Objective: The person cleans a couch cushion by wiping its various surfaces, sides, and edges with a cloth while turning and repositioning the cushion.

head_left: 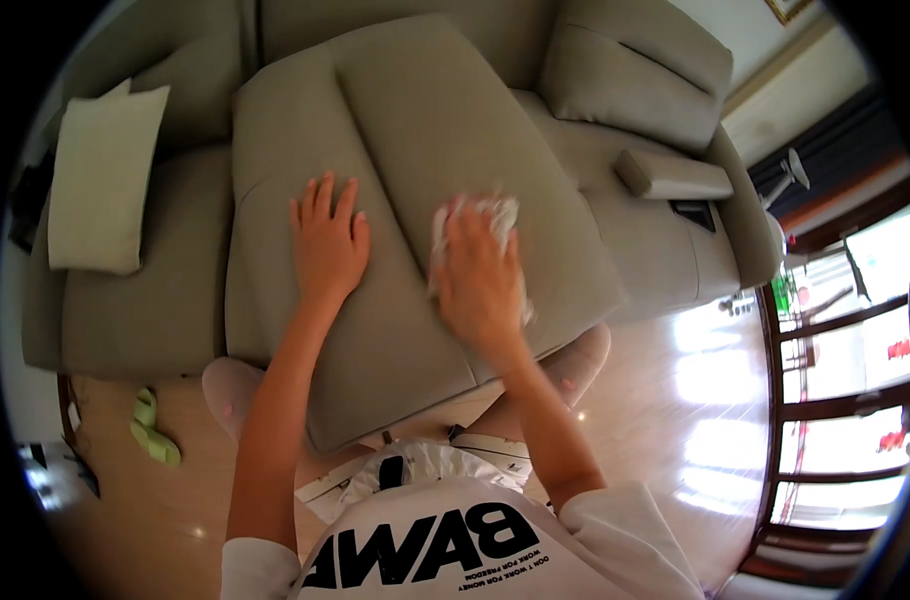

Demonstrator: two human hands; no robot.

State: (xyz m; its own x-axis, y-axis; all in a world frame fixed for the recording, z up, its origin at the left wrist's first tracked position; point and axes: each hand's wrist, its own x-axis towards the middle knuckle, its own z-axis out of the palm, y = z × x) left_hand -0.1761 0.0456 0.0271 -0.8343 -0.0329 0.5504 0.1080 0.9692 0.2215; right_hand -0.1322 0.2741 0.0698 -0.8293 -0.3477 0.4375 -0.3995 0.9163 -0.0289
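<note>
Right hand (480, 290) on crumpled cloth (503, 215), cloth pinned against large sofa cushion (445, 100), right of center seam. Fingers extended over it, roughly open, slight gaps; blur, can't tell if fingertips pinch any fabric. Left hand (332, 250) flat on same cushion, left of seam, fingers spread, holding nothing; looks like a brace. For good contact: palm flat, even pressure, loose cloth edges tucked under fingers, light touch at seam so fabric doesn't bunch, left palm planted clear of cloth.
</note>
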